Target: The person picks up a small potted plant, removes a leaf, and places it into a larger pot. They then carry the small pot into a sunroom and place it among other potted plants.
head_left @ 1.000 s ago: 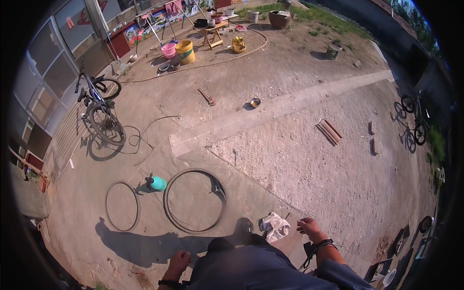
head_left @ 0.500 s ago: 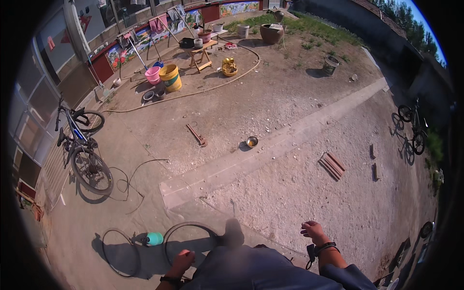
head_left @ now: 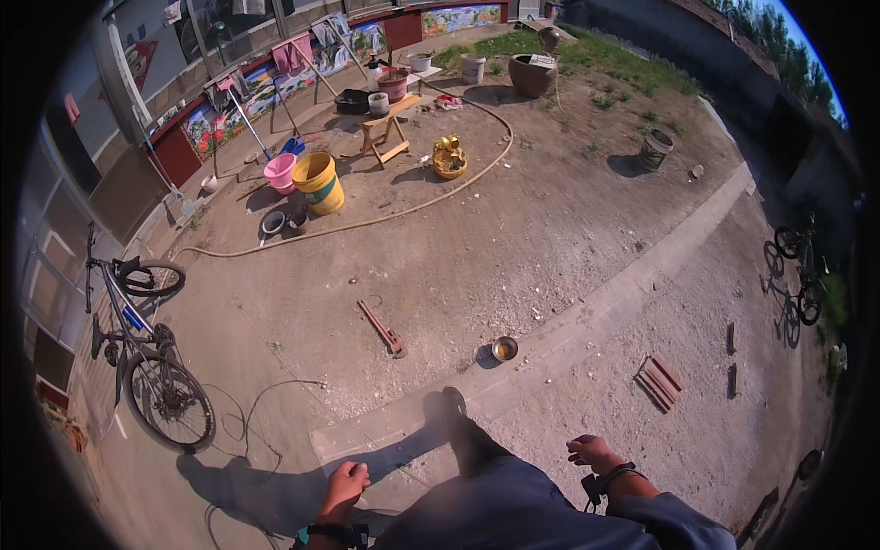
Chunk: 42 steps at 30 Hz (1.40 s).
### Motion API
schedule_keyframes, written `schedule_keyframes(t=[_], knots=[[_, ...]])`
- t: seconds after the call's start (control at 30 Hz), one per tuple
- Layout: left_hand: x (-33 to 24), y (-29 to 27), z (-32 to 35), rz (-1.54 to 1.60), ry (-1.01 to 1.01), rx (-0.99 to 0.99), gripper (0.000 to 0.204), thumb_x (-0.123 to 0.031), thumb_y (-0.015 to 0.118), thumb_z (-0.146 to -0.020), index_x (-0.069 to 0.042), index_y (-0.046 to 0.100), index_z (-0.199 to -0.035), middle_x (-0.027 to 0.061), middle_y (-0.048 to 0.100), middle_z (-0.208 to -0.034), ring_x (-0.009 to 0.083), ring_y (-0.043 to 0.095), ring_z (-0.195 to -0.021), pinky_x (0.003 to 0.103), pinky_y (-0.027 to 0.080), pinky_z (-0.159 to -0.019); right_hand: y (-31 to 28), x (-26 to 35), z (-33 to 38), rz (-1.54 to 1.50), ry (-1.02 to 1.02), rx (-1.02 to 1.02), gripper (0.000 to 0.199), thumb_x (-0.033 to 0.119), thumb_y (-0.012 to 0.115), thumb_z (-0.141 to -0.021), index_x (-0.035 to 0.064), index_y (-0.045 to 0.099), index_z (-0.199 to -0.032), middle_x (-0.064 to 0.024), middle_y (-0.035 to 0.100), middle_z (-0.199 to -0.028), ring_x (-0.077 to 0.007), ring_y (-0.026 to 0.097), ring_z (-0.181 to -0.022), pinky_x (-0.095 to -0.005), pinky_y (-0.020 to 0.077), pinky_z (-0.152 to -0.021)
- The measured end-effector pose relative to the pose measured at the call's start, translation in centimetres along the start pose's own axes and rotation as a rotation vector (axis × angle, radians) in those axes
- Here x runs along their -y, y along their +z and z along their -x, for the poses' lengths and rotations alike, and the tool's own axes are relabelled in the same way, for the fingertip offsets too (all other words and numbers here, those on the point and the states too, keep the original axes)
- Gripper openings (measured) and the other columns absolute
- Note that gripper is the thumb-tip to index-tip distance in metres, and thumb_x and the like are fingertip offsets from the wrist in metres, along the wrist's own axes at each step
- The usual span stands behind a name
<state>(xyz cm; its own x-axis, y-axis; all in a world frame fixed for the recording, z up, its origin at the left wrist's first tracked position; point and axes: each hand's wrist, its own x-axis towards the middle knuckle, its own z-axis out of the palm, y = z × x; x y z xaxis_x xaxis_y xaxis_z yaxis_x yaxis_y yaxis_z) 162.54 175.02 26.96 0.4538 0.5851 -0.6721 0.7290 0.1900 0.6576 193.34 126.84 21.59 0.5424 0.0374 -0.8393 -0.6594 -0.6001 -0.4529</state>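
Both of my hands hang in the air above the ground as I stand in a yard. My left hand point(head_left: 346, 486) is loosely closed, with nothing visible in it. Over the gravel, my right hand point(head_left: 593, 453) has bent, slightly parted fingers and holds nothing. Each wrist wears a dark strap. On the ground ahead lies a reddish pipe wrench point(head_left: 383, 331). To its right, on the edge of a concrete strip point(head_left: 610, 304), sits a small metal bowl point(head_left: 504, 348) with something orange-yellow inside. One of my feet is stretched forward between the wrench and my body.
A bicycle point(head_left: 145, 344) leans at left, near a thin looped cable point(head_left: 246, 417). A long hose point(head_left: 385, 229) curves past a yellow bucket point(head_left: 319, 183), a pink bucket point(head_left: 280, 172) and a wooden bench point(head_left: 390, 133). Red-brown bars point(head_left: 659, 383) lie on the gravel at right.
I have stepped forward, so the wrench, bowl and buckets sit lower in view. The loose tyres and teal container have mostly passed out at the bottom. My left hand has risen slightly.
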Motion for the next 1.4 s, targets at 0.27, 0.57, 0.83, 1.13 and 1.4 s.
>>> schedule_keyframes(t=[0.27, 0.57, 0.83, 1.13, 1.4], knots=[[-13.7, -2.3, -13.3, -0.032, -0.106, -0.013, 0.034, -0.03, 0.06, -0.095, 0.004, 0.062, -0.102, 0.0128, 0.069, -0.086, 0.0202, 0.07, -0.073, 0.033, 0.056, -0.06, 3.5, 32.3, -12.6, 0.061, -0.191, 0.047, 0.03, 0.028, 0.069, -0.092, 0.0015, 0.069, -0.107, -0.0089, 0.072, -0.091, -0.019, 0.07, -0.079, -0.0319, 0.0566, -0.067], [-30.2, -4.6, -34.8, -0.158, -0.127, 0.146, 0.036, -0.03, 0.06, -0.094, 0.005, 0.063, -0.101, 0.0122, 0.07, -0.086, 0.0201, 0.072, -0.075, 0.033, 0.056, -0.059, 6.5, 56.4, -26.2, -0.033, -0.254, 0.112, 0.034, 0.025, 0.065, -0.096, -0.0006, 0.064, -0.118, -0.01, 0.07, -0.102, -0.0217, 0.071, -0.088, -0.0347, 0.0568, -0.074], [-53.0, -5.9, -54.4, -0.108, -0.041, 0.08, 0.031, -0.03, 0.064, -0.095, 0.001, 0.064, -0.096, 0.0074, 0.069, -0.081, 0.0136, 0.065, -0.071, 0.03, 0.052, -0.063, 7.0, 67.1, -34.9, -0.166, -0.023, -0.058, 0.03, 0.022, 0.071, -0.09, -0.0004, 0.067, -0.11, -0.0099, 0.07, -0.096, -0.0222, 0.071, -0.08, -0.0338, 0.0563, -0.066], [-65.6, -8.8, -71.4, -0.1, -0.06, 0.006, 0.032, -0.03, 0.062, -0.095, 0.002, 0.063, -0.097, 0.0084, 0.068, -0.08, 0.0159, 0.067, -0.072, 0.031, 0.053, -0.064, 8.9, 89.4, -46.7, -0.059, -0.014, 0.008, 0.031, 0.024, 0.069, -0.091, 0.0007, 0.068, -0.112, -0.0092, 0.071, -0.095, -0.0211, 0.071, -0.08, -0.0325, 0.0566, -0.065], [-74.7, -8.2, -77.5, 0.135, -0.25, -0.07, 0.031, -0.027, 0.059, -0.096, 0.002, 0.059, -0.106, 0.0128, 0.068, -0.09, 0.0211, 0.07, -0.078, 0.032, 0.055, -0.061, 13.2, 116.1, -57.7, 0.213, -0.192, 0.069, 0.036, 0.031, 0.069, -0.091, 0.0023, 0.068, -0.113, -0.0075, 0.071, -0.095, -0.0171, 0.071, -0.08, -0.0312, 0.0565, -0.066]])
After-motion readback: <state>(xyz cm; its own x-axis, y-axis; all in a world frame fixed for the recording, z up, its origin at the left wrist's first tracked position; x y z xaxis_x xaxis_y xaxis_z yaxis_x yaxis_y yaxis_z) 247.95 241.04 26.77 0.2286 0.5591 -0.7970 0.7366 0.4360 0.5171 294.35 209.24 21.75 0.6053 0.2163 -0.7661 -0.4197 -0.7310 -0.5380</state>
